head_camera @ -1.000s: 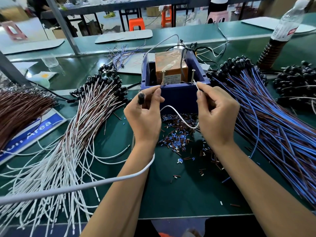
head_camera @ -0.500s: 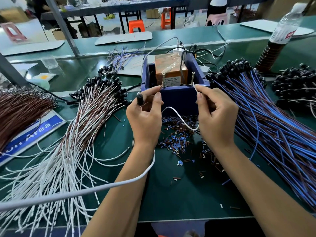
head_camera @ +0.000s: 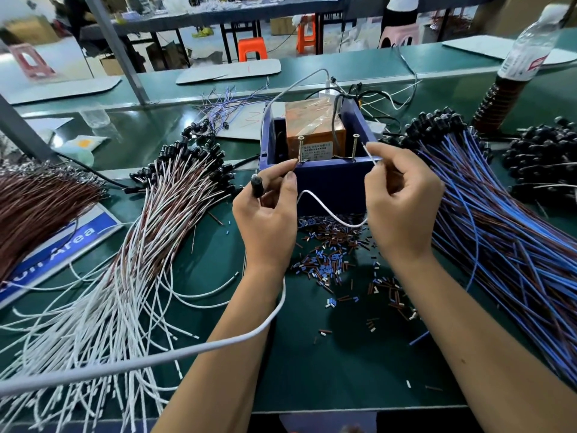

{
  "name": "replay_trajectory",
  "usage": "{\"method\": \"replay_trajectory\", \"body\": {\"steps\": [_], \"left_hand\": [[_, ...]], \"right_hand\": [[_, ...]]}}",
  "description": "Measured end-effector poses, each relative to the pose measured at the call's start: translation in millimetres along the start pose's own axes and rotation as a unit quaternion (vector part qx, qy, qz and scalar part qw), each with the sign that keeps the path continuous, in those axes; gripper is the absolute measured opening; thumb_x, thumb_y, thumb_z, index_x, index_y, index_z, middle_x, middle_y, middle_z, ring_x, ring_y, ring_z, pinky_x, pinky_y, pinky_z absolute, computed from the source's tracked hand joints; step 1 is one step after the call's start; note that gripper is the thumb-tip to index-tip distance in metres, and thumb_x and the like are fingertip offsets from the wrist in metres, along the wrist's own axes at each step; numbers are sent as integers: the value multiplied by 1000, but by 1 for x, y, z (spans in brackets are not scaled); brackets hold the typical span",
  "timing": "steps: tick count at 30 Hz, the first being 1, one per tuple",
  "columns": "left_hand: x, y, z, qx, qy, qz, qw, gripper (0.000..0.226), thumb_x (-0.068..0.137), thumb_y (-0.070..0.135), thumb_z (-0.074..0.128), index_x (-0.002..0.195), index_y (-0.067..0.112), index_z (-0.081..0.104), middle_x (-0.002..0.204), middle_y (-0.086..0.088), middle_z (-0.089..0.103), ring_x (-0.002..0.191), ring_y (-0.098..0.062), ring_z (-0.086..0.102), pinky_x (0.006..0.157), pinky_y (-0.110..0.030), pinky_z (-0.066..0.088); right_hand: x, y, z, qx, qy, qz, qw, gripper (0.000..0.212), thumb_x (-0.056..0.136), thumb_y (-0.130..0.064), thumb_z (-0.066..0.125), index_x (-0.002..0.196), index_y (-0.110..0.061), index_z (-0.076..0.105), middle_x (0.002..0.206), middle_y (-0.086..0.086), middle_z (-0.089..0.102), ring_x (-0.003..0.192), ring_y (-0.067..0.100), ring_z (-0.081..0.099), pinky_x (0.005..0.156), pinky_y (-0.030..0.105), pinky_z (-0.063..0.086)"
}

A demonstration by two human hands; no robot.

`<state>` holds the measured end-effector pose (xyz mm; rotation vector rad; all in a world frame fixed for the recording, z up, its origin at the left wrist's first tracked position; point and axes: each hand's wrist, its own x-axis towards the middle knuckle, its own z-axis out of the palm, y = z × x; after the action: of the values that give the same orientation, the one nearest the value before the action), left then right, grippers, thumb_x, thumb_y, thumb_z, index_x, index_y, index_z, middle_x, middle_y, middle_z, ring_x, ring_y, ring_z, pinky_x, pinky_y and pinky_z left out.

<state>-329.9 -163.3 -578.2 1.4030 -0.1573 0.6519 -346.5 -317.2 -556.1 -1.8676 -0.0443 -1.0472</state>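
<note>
- White wire (head_camera: 331,214) sags crosswise between the hands, just before the blue box (head_camera: 331,182); its free end points up-left, near a screw (head_camera: 355,145).
- Left hand (head_camera: 265,220) grips its black plug (head_camera: 256,182); right hand (head_camera: 402,207) pinches the free end.
- Blue sign (head_camera: 62,245) reads "Area".

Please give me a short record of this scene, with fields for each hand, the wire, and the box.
Left hand: holds the black plug, thumb tip by the left screw
Right hand: pinches the white wire beside the right screw
Wire shape: sags between both hands
Blue box: holds an orange block; both screws upright at front
</note>
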Motion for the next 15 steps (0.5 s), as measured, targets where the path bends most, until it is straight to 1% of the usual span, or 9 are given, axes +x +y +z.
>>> {"method": "replay_trajectory", "body": {"steps": [4,8,10,12,15], "left_hand": [[-1,2,0,0,-1,1,1000,18,97,6,65,102,17,79,73,2,62,62,-9,51,60,-21,43],[1,2,1,-5,5,-1,1000,18,98,6,64,103,15,79,67,12,62,58,-4,48,58,-18,40],[2,1,1,5,11,-1,1000,17,99,7,64,105,12,79,68,12,63,60,-3,51,62,-18,42],[2,0,2,11,15,-3,1000,17,99,7,65,106,10,79,74,10,66,65,-4,56,67,-21,44],[2,0,2,11,15,-5,1000,16,99,7,65,106,9,79,76,8,68,65,-4,57,67,-21,44]], "right_hand": [[-1,-1,2,-14,6,-32,999,17,100,-13,64,108,-7,79,95,-2,74,85,5,66,79,20,52],[-1,0,3,-20,18,-39,999,18,101,-13,64,107,-6,79,94,-2,73,85,5,66,79,16,50],[-1,0,4,-20,25,-36,999,17,101,-14,65,106,-6,80,93,-3,72,85,6,66,78,18,52],[-1,0,5,-15,27,-36,999,17,101,-13,66,105,-6,80,93,-2,73,86,8,68,79,23,54],[-2,0,6,-11,25,-38,999,16,100,-13,66,105,-6,80,94,-2,74,88,9,69,81,24,55]]}}
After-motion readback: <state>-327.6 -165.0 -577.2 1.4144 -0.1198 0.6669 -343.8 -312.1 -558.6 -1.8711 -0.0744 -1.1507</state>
